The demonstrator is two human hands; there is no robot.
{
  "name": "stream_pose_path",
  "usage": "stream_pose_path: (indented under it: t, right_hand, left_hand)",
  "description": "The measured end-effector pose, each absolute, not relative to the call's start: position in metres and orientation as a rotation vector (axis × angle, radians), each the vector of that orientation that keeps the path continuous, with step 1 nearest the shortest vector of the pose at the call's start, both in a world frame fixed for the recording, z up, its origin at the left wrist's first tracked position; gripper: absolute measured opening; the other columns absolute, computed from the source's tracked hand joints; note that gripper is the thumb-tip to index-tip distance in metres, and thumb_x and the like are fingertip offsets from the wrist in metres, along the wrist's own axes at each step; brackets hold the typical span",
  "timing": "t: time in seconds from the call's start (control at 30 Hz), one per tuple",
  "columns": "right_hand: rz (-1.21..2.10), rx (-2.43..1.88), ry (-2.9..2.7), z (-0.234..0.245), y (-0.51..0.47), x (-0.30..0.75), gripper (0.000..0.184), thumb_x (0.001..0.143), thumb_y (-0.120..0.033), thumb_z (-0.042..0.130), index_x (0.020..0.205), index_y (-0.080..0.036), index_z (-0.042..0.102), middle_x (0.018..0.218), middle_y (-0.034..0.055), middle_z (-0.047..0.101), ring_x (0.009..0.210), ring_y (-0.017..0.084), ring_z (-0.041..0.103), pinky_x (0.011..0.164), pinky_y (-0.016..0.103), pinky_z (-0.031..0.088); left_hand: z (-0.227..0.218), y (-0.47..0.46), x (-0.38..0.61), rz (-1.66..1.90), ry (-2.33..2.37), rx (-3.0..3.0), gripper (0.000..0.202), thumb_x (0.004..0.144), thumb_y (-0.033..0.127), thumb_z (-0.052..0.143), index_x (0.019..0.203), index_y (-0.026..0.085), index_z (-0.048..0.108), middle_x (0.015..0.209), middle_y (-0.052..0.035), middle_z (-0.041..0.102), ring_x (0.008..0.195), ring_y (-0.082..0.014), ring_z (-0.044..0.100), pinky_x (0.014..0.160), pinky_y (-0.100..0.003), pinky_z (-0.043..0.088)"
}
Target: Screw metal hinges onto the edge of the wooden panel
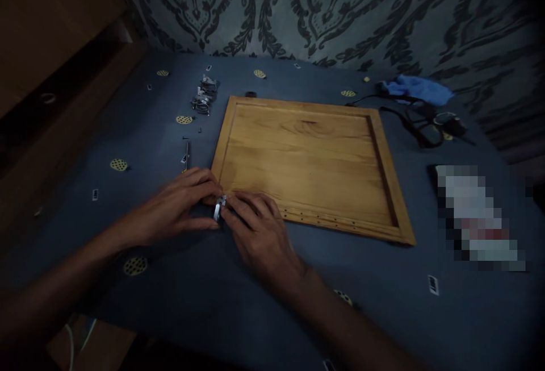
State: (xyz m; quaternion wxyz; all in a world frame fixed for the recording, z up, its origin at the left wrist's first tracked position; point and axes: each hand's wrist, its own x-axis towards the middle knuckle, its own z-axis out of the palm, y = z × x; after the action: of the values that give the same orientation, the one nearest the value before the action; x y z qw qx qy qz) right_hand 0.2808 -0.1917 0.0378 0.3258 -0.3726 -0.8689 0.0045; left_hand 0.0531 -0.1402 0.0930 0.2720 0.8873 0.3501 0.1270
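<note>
A metal cabinet hinge [219, 209] sits at the near left corner of a framed wooden door panel [298, 155]. My left hand [179, 206] pinches the hinge from the left, thumb below it and fingers above. From the other side, my right hand [261, 229] has its fingertips on the hinge while its other fingers rest over the panel's near rail. Several small dark holes run along that rail. Just beyond my left hand lies a thin screwdriver [187, 156], with small screws [185, 137] near its tip.
More metal hinges [205, 95] lie beyond the panel's left side. At the right are eyeglasses [419, 126], a blue cloth [417, 90] and a blurred-out flat item [477, 217]. A patterned wall [264, 13] backs the blue-covered surface [179, 291]; wooden furniture [55, 30] stands left.
</note>
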Motion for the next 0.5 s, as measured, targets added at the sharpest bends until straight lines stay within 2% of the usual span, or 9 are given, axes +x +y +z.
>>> stream_pose_path:
  t: [0.3,0.5]
  right_hand:
    - [-0.005,-0.965,-2.254,0.0402,-0.1913,0.28,0.025,0.106,-0.013,0.054,0.116,-0.013,0.076,0.122,0.0073,0.081,0.114,0.026,0.064,0.103,0.042,0.046]
    - [0.0,-0.946,-2.269,0.0406,-0.19,0.2814,0.023,0.104,-0.012,0.057,0.119,-0.012,0.075,0.121,0.0094,0.08,0.115,0.026,0.065,0.104,0.044,0.044]
  left_hand:
    - [0.0936,-0.1404,0.0525,0.335,0.936,2.387,0.04,0.101,0.054,0.065,0.127,0.023,0.066,0.117,-0.0064,0.066,0.109,-0.0233,0.062,0.091,-0.035,0.051]
    - [0.0935,-0.1406,0.0525,0.342,0.953,2.375,0.041,0.101,0.056,0.064,0.127,0.024,0.066,0.118,-0.0068,0.066,0.111,-0.0237,0.062,0.092,-0.035,0.051]
